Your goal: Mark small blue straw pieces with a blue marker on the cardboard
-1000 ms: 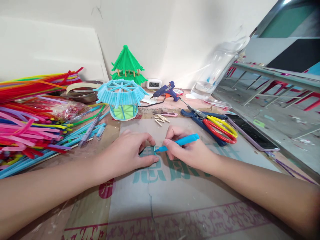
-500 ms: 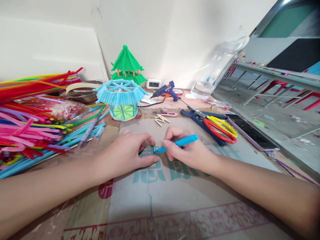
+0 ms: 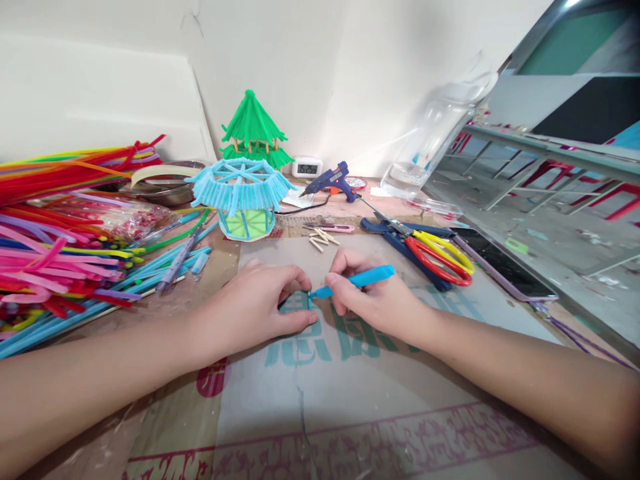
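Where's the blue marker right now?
Head view, just right of centre: the blue marker is in the right hand, its tip at the small stick held between thumb and finger of the left hand.

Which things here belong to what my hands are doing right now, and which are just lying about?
In the job:
- blue marker, in the right hand
- small stick, in the left hand
- loose wooden sticks, probably

Lying about, seemingly:
- glue gun
- digital clock
- smartphone
- pink craft knife
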`<state>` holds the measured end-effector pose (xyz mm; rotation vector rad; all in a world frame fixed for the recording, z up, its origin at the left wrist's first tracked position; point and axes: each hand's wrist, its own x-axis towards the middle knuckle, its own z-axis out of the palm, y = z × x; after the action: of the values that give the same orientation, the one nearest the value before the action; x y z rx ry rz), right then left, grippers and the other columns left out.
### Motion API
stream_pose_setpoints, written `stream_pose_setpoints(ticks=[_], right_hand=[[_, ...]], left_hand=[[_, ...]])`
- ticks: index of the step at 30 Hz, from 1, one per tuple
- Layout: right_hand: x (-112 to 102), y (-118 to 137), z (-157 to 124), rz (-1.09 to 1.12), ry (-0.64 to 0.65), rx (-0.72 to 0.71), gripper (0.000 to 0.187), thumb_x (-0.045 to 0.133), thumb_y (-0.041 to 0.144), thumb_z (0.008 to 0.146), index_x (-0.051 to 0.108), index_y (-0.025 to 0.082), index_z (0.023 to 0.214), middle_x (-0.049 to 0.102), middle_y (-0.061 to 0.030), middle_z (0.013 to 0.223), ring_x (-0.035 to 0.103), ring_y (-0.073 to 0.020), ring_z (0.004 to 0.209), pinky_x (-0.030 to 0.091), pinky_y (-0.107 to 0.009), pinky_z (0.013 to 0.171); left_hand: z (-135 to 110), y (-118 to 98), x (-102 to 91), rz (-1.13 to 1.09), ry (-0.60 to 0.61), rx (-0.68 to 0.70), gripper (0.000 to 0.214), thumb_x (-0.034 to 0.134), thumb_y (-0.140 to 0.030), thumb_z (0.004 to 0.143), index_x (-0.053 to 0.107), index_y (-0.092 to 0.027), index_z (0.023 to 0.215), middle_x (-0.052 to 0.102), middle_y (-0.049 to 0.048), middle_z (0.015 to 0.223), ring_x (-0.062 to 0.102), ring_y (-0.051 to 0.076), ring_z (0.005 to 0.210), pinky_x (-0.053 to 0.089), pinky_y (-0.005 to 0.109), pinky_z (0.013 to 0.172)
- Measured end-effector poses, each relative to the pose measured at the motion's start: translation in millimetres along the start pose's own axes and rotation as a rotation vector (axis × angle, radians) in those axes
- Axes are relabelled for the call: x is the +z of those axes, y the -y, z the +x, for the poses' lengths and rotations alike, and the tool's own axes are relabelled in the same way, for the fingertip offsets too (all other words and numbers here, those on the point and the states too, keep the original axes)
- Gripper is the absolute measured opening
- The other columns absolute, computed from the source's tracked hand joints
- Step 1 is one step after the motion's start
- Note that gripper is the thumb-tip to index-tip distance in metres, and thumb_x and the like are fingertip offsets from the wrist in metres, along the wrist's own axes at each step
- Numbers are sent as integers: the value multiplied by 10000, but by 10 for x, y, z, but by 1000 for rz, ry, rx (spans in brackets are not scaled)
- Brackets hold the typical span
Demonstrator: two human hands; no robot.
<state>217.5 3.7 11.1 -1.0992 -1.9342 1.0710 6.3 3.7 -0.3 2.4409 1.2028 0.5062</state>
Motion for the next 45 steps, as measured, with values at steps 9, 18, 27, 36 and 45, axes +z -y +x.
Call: stream_pose_setpoints(ticks=[9, 18, 27, 36, 45], right_hand=[[-5, -15, -10, 25, 5, 25, 172, 586, 259, 882, 467, 223, 764, 561, 54, 534, 496, -107, 469, 375, -229, 458], [-5, -21, 7, -36, -35, 5, 178, 574, 274, 890, 472, 223, 754, 559, 48, 546, 490, -111, 486, 376, -242, 474], [-9, -21, -1, 41, 15, 52, 195, 612, 273, 869, 458, 229, 757, 538, 62, 533, 476, -111, 466, 361, -241, 456], [10, -18, -6, -88, -54, -12, 186, 543, 286, 913, 476, 224, 750, 551, 46, 562, 503, -119, 503, 384, -264, 504], [2, -14, 15, -27, -42, 12, 187, 555, 286, 904, 465, 227, 751, 539, 52, 552, 488, -117, 494, 374, -257, 489]], left_hand=[[10, -2, 6, 3, 6, -7, 346, 650, -528, 844, 654, -222, 1007, 540, -45, 659, 488, 148, 617, 315, 287, 628], [9, -12, -8, 17, 9, 6, 332, 640, -520, 853, 652, -226, 1007, 542, -46, 660, 496, 148, 615, 338, 290, 634], [3, -3, 4, 34, 4, -10, 381, 637, -555, 844, 643, -220, 1025, 551, -33, 676, 508, 162, 646, 351, 296, 645], [12, -2, -4, 28, 16, 10, 337, 635, -519, 852, 638, -218, 1004, 535, -48, 654, 493, 146, 604, 348, 289, 634], [-19, -32, -12, 64, -7, -4, 353, 658, -514, 851, 605, -217, 1032, 553, -49, 659, 523, 168, 629, 344, 299, 626]])
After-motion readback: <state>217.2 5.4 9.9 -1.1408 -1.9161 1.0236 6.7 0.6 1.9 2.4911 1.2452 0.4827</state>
